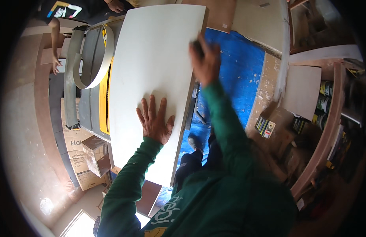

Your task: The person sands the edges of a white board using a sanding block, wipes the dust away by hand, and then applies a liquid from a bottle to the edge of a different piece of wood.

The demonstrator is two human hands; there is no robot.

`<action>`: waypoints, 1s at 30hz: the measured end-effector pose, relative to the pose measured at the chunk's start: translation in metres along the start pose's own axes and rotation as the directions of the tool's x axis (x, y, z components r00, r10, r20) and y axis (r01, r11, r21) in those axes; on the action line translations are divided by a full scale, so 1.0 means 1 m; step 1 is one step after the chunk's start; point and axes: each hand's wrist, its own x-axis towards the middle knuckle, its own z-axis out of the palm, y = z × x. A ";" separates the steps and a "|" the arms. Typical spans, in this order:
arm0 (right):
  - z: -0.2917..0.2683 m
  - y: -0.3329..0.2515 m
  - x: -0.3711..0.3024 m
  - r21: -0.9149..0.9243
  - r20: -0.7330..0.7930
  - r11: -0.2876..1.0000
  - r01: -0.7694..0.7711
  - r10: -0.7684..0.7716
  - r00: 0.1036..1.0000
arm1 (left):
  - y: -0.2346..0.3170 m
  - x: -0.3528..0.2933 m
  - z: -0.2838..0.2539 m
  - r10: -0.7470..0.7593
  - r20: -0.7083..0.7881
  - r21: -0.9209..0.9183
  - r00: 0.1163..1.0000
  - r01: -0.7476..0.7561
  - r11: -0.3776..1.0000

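Note:
A large white board [151, 63] lies flat on a grey and yellow table saw [97, 98]. My left hand [154, 120] rests palm down on the board's near part, fingers spread. My right hand [204, 61] grips the board's right edge further up, fingers curled over it. Both my sleeves are green.
Another person's hand [56, 65] and arm are at the far left beside the saw. Grey bent strips [78, 67] lie on the saw's left side. A blue tarp [234, 75] covers the floor on the right. Cardboard boxes [86, 154] sit lower left; cans and clutter [323, 102] stand right.

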 end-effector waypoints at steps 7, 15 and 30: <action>0.014 0.046 0.123 -0.118 -0.135 0.964 0.237 -0.252 0.958 | 0.006 0.012 0.003 0.054 0.006 -0.032 0.999 -0.053 0.998; -0.001 0.009 -0.041 0.070 -0.064 0.976 0.207 -0.203 0.977 | -0.001 -0.005 0.001 0.009 0.043 0.001 0.999 -0.009 1.000; -0.030 -0.009 -0.137 0.117 0.068 0.993 0.012 -0.020 0.997 | 0.002 0.001 -0.003 0.000 0.065 0.013 0.998 -0.001 1.000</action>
